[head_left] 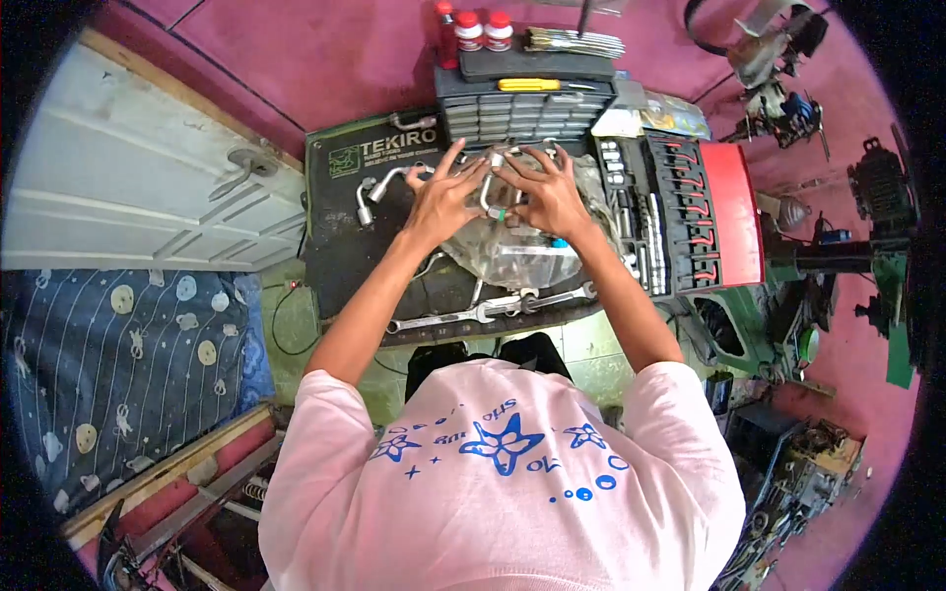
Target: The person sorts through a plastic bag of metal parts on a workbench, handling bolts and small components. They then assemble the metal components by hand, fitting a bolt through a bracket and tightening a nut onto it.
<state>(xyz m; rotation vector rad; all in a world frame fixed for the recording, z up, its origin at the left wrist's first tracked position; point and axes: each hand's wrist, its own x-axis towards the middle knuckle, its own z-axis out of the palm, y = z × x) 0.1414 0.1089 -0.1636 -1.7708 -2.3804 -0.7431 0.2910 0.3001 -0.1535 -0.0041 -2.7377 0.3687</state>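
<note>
My left hand [448,204] is over the dark workbench mat [345,261], its fingers spread and stretched out. Opposite it, my right hand [550,200] is also open, with fingers fanned. The fingertips of both hands come close together at the top, and the thumbs below. In the gap between them shows a shiny L-shaped socket wrench [487,194], partly hidden by the fingers. A clear plastic bag [503,264] lies under both hands. Left of my left hand rest more bent socket wrenches [365,212].
Combination wrenches [483,312] lie along the front edge. A small drawer cabinet [522,116] with a yellow-handled screwdriver [532,85] on top stands behind. To the right is an open red socket case [731,212]. A white door [148,167] stands left, a green machine [892,266] right.
</note>
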